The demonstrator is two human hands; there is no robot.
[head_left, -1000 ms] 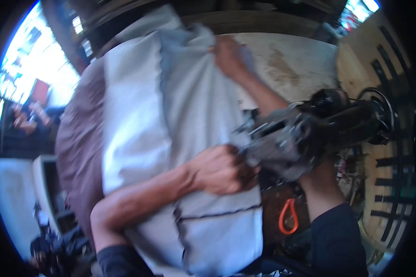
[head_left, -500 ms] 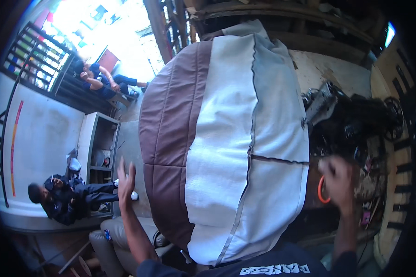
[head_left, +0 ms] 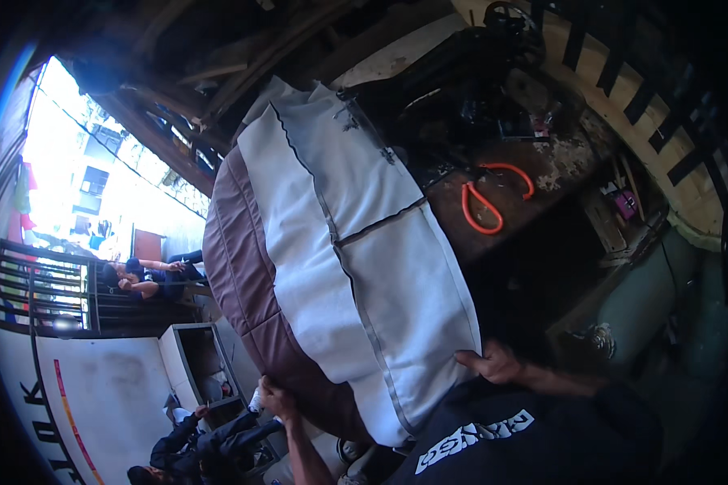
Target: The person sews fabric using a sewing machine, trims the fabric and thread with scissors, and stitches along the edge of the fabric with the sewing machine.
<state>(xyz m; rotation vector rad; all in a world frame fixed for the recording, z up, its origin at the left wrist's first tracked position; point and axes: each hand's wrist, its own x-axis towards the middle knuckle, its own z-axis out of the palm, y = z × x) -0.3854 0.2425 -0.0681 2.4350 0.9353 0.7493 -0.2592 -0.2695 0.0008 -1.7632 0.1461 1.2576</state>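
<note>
A large sewn cover (head_left: 404, 271) spreads in front of me, with a brown, stitched panel on its left and pale fabric with dark seam edges to the right. My left hand (head_left: 279, 400) is closed on the brown border at the lower left. At the near right, my right hand (head_left: 493, 364) pinches the pale edge, thumb on top. The cover's far end lies by a black sewing machine (head_left: 461, 77). Scissors with orange handles (head_left: 511, 168) rest on the worn table right of the cover; their blades are hard to make out in the dark.
The worn brown table (head_left: 534, 198) carries the machine. A slatted wooden piece (head_left: 631, 101) curves along the right. One person (head_left: 150, 279) sits beyond the railing at left; another person (head_left: 194, 449) is at the lower left, near a grey cabinet (head_left: 188, 364).
My right hand has left the scissors at the table and come down to the cover's near right edge. My left hand has closed on the brown border. The view has turned.
</note>
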